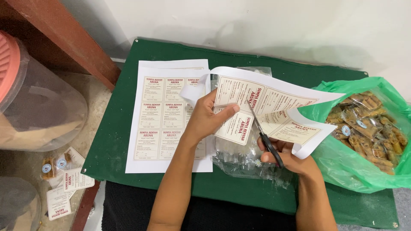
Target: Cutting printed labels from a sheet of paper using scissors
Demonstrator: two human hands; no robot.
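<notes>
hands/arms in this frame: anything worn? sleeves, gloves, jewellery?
Both forearms are bare up to the bottom edge of the frame, with no sleeve in view. The left hand and right hand wear no gloves. No rings, watch or bracelets show on the visible fingers or wrists. Fingernails look short and unpainted.

Both bare forearms reached forward from the lower edge, the left hand (208, 117) raised with fingers curled and thumb extended in a pinch, the right hand (286, 157) lower, palm up, fingers closed around a grip.
</notes>
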